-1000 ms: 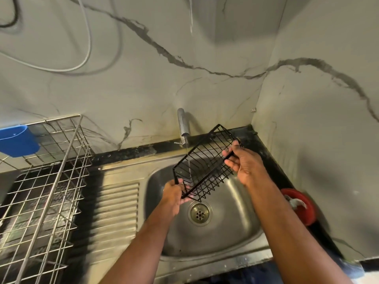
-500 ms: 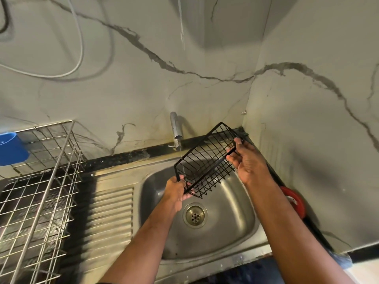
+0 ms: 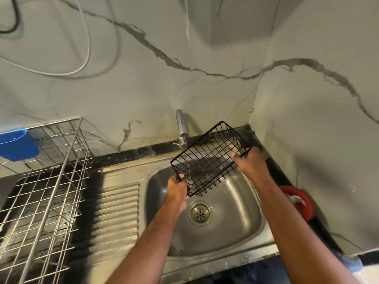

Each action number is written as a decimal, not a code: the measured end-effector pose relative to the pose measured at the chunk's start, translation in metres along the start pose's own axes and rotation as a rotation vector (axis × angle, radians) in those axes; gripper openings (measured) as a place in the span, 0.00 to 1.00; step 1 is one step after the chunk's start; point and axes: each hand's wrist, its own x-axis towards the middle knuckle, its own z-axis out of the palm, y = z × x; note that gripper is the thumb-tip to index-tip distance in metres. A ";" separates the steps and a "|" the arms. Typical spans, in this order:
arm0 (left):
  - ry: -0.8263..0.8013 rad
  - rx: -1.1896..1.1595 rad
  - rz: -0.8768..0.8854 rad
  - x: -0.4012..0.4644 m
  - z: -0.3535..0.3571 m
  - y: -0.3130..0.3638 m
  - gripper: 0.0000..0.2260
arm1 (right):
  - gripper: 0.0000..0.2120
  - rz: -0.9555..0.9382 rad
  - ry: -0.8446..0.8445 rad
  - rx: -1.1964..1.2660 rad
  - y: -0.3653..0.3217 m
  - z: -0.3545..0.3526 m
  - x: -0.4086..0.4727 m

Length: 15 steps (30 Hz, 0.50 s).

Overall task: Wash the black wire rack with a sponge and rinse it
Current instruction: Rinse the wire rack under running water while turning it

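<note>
I hold the black wire rack (image 3: 207,158) above the sink (image 3: 242,226), just right of the frame's centre, tilted so that its far end rises toward the upper right. My left hand (image 3: 177,188) is closed around the near lower corner of the rim; my right hand (image 3: 251,162) is closed on the rim wire at the far right side. A thin stream from the tap (image 3: 181,125) falls through the left part of the mesh. No sponge is visible, so I judge this to be the rinse step.

Handling, as judged:
- The rack appears light and stiff; two rim grips are enough to turn it.
- Wet coated wire is likely slippery. Hold the thicker rim wire, not the thin cross wires, which could bend or pinch the fingers.
- Water passes straight through the open mesh, so each face must be tilted into the stream in turn.

Clearances:
- The tap spout stands just beside the rack's upper left edge; rotating that way risks a knock.
- The corner walls close in behind and to the right of the rack.
- Open room lies downward into the basin, over the drain (image 3: 200,213), and leftward over the ribbed drainboard (image 3: 118,212).
- The steel dish basket (image 3: 41,191) at the left and the red object (image 3: 301,201) at the right are well apart from the rack.
</note>
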 end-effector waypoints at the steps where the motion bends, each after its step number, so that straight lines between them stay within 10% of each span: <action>1: 0.023 0.013 0.023 0.000 0.000 -0.001 0.11 | 0.30 -0.023 0.035 -0.143 -0.001 -0.002 -0.001; 7: 0.222 0.292 0.312 -0.001 -0.012 0.005 0.08 | 0.30 -0.199 -0.024 -0.357 -0.001 -0.002 -0.005; 15: 0.242 0.366 0.476 -0.008 -0.024 0.017 0.10 | 0.18 -0.111 0.003 -0.004 0.013 0.006 -0.001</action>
